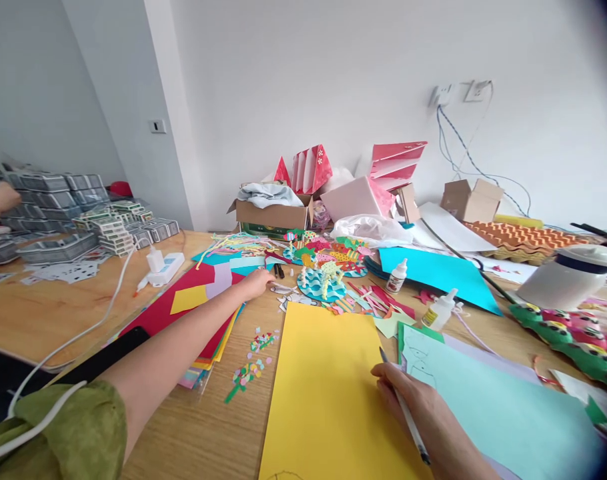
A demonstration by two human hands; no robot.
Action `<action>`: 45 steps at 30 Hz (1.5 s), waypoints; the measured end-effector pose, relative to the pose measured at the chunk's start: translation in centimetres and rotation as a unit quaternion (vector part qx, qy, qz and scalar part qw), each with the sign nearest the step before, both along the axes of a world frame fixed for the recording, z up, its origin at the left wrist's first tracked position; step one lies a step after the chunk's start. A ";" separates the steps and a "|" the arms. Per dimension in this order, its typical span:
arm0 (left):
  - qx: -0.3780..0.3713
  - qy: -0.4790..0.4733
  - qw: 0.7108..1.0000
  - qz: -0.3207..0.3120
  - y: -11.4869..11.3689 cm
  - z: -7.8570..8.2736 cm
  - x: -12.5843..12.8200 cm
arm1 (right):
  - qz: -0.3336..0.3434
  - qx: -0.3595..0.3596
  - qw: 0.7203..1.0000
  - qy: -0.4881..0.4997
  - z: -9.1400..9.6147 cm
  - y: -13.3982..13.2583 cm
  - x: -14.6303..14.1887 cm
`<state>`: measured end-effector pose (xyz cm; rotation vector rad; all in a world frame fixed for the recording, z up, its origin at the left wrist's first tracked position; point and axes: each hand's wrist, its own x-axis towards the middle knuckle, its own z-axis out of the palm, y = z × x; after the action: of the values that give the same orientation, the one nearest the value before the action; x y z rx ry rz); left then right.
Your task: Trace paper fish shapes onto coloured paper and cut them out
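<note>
A pale wall rises behind a wooden counter (253, 400), with an open brown cardboard box (273, 215) and red-and-pink folded card pieces (311, 168) along its far edge. In the head view, a large rectangular yellow paper sheet (328, 393) lies towards the counter's near edge, a short curved line drawn at the sheet's bottom. The right hand (423, 407) is over its right side, fingers closed around a slim white-and-black pen (408, 420). The left hand (257, 283) reaches past the sheet's far left corner, fingers bunched beside small white paper fish cut-outs (286, 291); whether they grip anything I cannot tell. Just beyond the sheet's far edge stands a round blue wavy-patterned paper piece (316, 288). A pale aqua sheet with pencil outlines (493, 400) lies to the right, two white plastic glue bottles (397, 277) beyond it. At the far left, another person's hand (3, 197) is near stacked grey-and-white card packs (46, 200).
</note>
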<state>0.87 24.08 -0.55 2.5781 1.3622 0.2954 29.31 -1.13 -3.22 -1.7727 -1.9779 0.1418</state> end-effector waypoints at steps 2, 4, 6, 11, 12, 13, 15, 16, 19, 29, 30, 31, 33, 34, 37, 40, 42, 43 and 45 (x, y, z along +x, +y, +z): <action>0.015 0.019 1.000 -0.007 -0.5 0.2 0.1 | 0.004 0.006 1.000 0.005 -0.2 0.1 0.1; 0.022 0.036 0.999 -0.010 -1.2 0.7 0.7 | 0.009 0.014 1.000 0.010 -0.3 0.1 0.2; 0.018 0.055 0.998 -0.019 -1.8 1.1 1.7 | 0.008 0.022 1.000 0.013 -0.4 0.1 0.2; -0.017 0.103 0.994 -0.039 -2.9 1.5 4.6 | 0.007 0.030 0.999 0.020 0.0 0.0 0.0; -0.023 0.111 0.993 -0.038 -2.9 1.5 5.1 | 0.010 0.029 0.999 0.021 0.2 -0.1 0.0; -0.028 0.118 0.992 -0.035 -2.9 1.4 5.5 | 0.014 0.028 0.999 0.022 0.4 -0.2 -0.1; -0.037 0.131 0.990 -0.028 -2.7 1.3 6.2 | 0.015 0.029 0.999 0.024 0.7 -0.3 -0.2; -0.043 0.138 0.989 -0.023 -2.6 1.3 6.4 | 0.015 0.030 0.999 0.024 0.8 -0.3 -0.2; -0.061 0.158 0.986 -0.006 -2.3 1.4 7.1 | 0.015 0.031 0.999 0.025 0.7 -0.3 -0.2; -0.083 0.158 0.984 0.024 -2.4 2.0 7.8 | 0.007 0.045 0.999 0.030 0.0 -0.1 0.0; -0.084 0.154 0.984 0.025 -2.4 2.0 7.7 | 0.008 0.045 0.999 0.028 0.0 -0.1 0.0; -0.086 0.151 0.985 0.025 -2.4 2.0 7.6 | 0.010 0.044 0.999 0.025 -0.1 0.0 0.0; -0.092 0.148 0.984 0.027 -2.3 2.0 7.4 | 0.012 0.039 0.999 0.017 -0.1 0.0 0.0; -0.096 0.149 0.984 0.029 -2.2 2.1 7.4 | 0.012 0.035 0.999 0.013 -0.1 0.0 0.0; -0.107 0.154 0.982 0.029 -2.1 2.1 7.2 | 0.015 0.022 1.000 0.008 0.0 -0.1 0.0; -0.110 0.156 0.981 0.022 -2.2 2.0 7.0 | 0.012 0.008 1.000 0.006 0.1 -0.1 -0.1; -0.104 0.153 0.983 0.018 -2.4 2.0 7.0 | 0.009 -0.001 1.000 0.000 0.1 0.0 -0.2; -0.099 0.150 0.984 0.017 -2.5 1.9 6.9 | 0.007 -0.003 1.000 -0.004 0.1 0.0 -0.2; -0.087 0.145 0.985 0.016 -2.6 1.8 7.0 | 0.005 -0.005 1.000 -0.010 0.1 0.0 -0.2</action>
<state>7.83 21.45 1.23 2.5247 1.4495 -0.1954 29.07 -1.15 -3.13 -1.7786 -2.0036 0.1379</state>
